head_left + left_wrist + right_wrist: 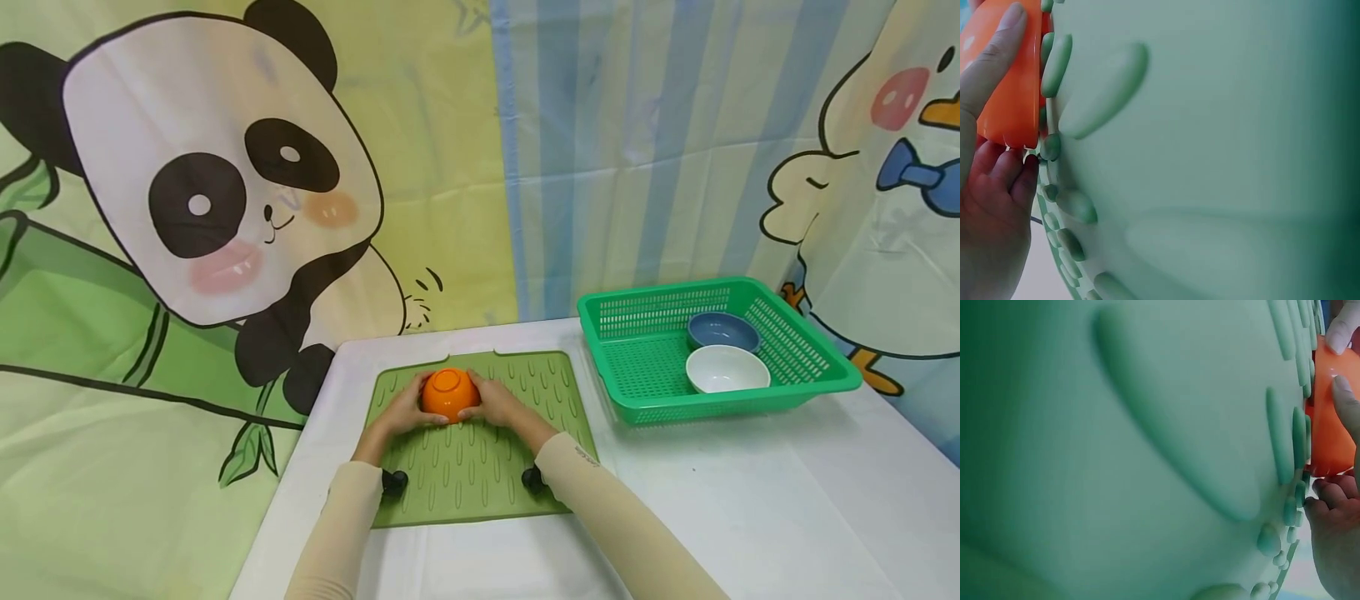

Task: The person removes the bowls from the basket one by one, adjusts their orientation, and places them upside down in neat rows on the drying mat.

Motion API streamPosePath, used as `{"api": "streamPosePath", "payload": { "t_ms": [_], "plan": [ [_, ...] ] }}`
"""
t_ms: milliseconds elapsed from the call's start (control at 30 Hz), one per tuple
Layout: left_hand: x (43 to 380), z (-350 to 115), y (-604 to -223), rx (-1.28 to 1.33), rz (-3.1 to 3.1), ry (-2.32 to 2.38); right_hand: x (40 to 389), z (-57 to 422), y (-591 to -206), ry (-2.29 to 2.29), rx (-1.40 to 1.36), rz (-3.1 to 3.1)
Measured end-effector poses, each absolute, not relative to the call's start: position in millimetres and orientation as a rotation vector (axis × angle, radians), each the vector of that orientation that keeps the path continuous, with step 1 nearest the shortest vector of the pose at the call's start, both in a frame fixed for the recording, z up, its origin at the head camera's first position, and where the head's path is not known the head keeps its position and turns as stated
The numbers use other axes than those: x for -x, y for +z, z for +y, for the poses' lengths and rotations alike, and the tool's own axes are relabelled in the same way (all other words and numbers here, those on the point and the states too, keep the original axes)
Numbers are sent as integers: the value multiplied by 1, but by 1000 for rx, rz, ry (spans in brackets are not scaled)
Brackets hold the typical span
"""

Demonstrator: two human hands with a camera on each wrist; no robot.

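Note:
An orange bowl (448, 398) sits upside down on the olive-green ribbed mat (480, 479), near its far edge, foot ring facing up. From the left side my left hand (403, 412) grips it; in the left wrist view its thumb lies along the orange wall (1015, 103) and the other fingers bend at the rim. My right hand (501, 403) holds the opposite side, thumb on the near face. The right wrist view has the bowl (1334, 434) rim down close against the raised ribs, with right fingers (1332, 494) curled by the rim.
To the right stands a green plastic basket (738, 406) holding a blue bowl (722, 333) and a white bowl (727, 369). White cloth (675, 517) covers the table. Behind hangs a printed curtain (450, 167) with a panda and a duck.

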State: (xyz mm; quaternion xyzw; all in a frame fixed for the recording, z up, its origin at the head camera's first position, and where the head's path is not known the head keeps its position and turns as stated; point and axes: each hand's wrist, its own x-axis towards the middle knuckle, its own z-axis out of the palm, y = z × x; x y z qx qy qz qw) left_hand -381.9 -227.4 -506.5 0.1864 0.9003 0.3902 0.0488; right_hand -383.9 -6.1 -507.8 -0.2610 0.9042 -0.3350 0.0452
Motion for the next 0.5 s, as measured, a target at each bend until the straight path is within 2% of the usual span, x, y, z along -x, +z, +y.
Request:
{"api": "streamPosePath", "payload": {
  "t_ms": [233, 500],
  "plan": [
    [384, -228, -509, -587, 2726, 1220, 372, 10, -484, -1221, 843, 2749],
    [387, -230, -514, -571, 2736, 1191, 364, 72, -410, -1716, 872, 2747]
  ]
}}
